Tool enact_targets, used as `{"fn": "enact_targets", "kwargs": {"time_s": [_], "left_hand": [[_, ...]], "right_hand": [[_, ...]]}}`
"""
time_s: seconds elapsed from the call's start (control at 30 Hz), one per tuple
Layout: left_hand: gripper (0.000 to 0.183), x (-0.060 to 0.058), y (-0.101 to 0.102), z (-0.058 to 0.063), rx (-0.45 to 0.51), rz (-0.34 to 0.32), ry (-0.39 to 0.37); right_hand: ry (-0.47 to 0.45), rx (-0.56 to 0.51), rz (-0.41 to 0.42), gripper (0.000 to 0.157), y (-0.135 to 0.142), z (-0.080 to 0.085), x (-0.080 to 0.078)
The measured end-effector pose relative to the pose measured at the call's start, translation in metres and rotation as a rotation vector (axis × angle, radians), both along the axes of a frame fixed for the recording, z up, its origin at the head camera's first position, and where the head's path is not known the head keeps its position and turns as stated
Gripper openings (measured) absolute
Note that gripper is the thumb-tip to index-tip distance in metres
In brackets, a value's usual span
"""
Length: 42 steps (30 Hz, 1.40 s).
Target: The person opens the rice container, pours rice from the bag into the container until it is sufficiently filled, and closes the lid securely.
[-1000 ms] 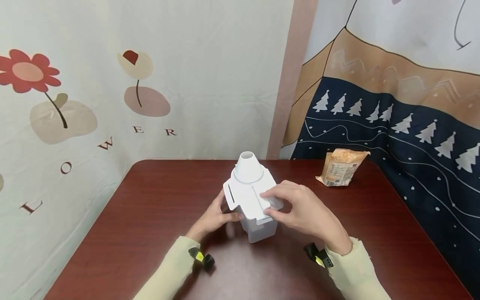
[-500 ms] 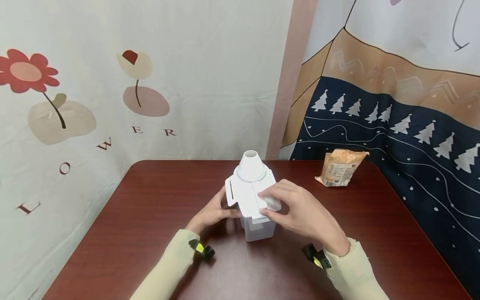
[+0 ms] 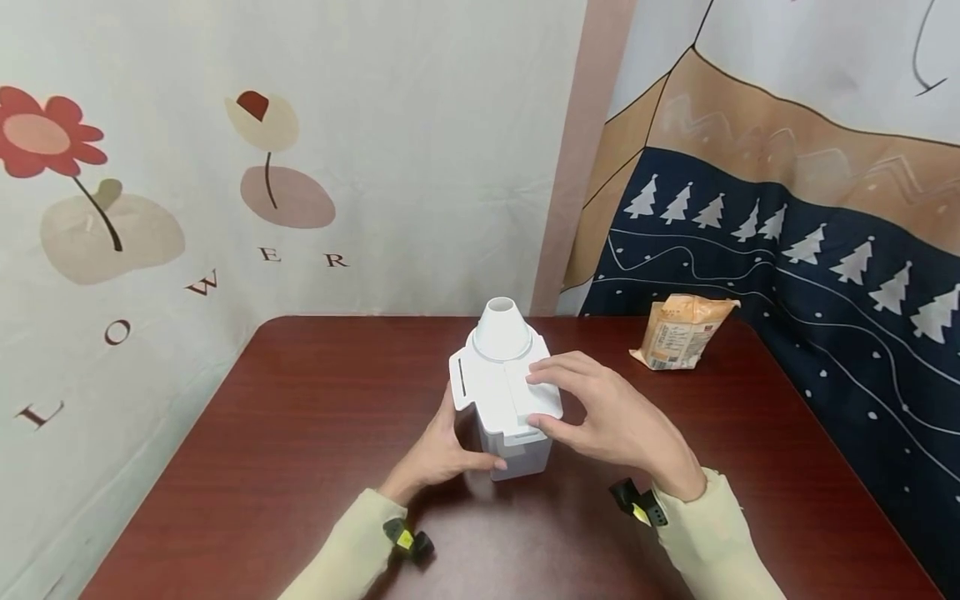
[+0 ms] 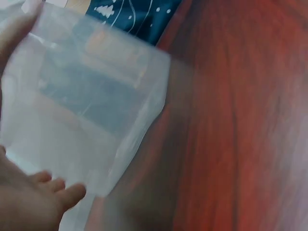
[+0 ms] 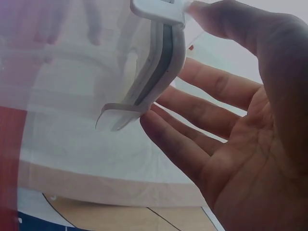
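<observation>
A translucent box-shaped container (image 3: pixel 517 461) with a white lid (image 3: pixel 498 392) stands upright on the table. On the lid's far part sits a white cone-shaped piece (image 3: pixel 502 332) with an open top. My left hand (image 3: pixel 442 450) holds the container at its left side, thumb across the lower front. In the left wrist view, its fingers (image 4: pixel 71 196) lie along the box wall, blurred. My right hand (image 3: pixel 611 412) is at the lid's right side, thumb and fingers spread and fairly straight. The right wrist view has its thumb at a white clip (image 5: pixel 159 10) and other fingers along the lid's edge.
An orange-and-white packet (image 3: pixel 682 332) stands at the back right of the dark red wooden table (image 3: pixel 337 392). Behind the table hangs printed cloth (image 3: pixel 420 167) with flowers, letters and trees.
My left hand has shifted down the container, its thumb now lower on the front. The right fingers have spread a little farther apart. The container has turned slightly and stays in place.
</observation>
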<state>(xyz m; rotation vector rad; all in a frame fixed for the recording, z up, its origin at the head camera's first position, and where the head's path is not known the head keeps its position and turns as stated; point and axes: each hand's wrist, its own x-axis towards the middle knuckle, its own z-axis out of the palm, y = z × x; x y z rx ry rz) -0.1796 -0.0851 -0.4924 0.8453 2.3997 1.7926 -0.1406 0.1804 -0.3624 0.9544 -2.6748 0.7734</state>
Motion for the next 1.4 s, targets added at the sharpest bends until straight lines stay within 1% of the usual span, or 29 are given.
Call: {"fn": "enact_targets", "kwargs": {"time_s": [0.07,0.2,0.33,0.47,0.53,0.6,0.73,0.8,0.9,0.97,1.03,1.17,1.27,1.4], "left_hand": [[0.140,0.001,0.002,0.000,-0.026,0.033,0.015],[0.138,-0.002,0.001,0.000,-0.030,0.035,0.028],[0.138,-0.011,-0.004,0.001,-0.031,-0.004,0.041],[0.137,-0.018,-0.006,0.002,-0.041,-0.025,0.035],[0.138,-0.019,-0.005,0.005,-0.047,-0.029,0.042],[0.139,-0.017,-0.003,0.010,-0.032,-0.047,0.050],[0.139,-0.012,0.000,0.022,-0.003,-0.073,0.073],[0.139,-0.012,0.000,0.019,-0.004,-0.072,0.080],[0.138,-0.016,-0.002,0.009,-0.033,-0.051,0.076],[0.137,-0.019,-0.005,0.002,-0.056,-0.040,0.065],[0.135,-0.020,-0.007,-0.002,-0.073,-0.032,0.045],[0.133,-0.021,-0.009,-0.004,-0.075,-0.038,0.029],[0.130,-0.021,-0.008,-0.004,-0.077,-0.041,0.027],[0.127,-0.021,-0.009,-0.003,-0.066,-0.045,0.021]], "right_hand": [[0.023,0.002,0.002,0.045,-0.001,0.000,0.000],[0.064,0.004,-0.002,0.043,-0.005,-0.001,0.000],[0.093,0.003,-0.032,0.043,-0.011,-0.001,0.002],[0.119,-0.003,-0.070,0.043,-0.015,-0.003,0.003],[0.136,-0.002,-0.083,0.043,-0.015,-0.004,0.003],[0.143,0.002,-0.091,0.043,-0.014,-0.003,0.004],[0.127,0.009,-0.100,0.045,-0.013,-0.001,0.004],[0.113,0.006,-0.101,0.048,-0.013,0.000,0.005],[0.103,-0.008,-0.090,0.054,-0.015,0.000,0.007],[0.112,-0.020,-0.060,0.058,-0.018,0.000,0.008],[0.126,-0.024,-0.026,0.061,-0.020,0.000,0.010],[0.141,0.000,0.010,0.065,-0.025,0.000,0.014],[0.144,0.032,0.007,0.069,-0.029,0.001,0.017],[0.172,0.071,0.001,0.071,-0.033,0.000,0.021]]}}
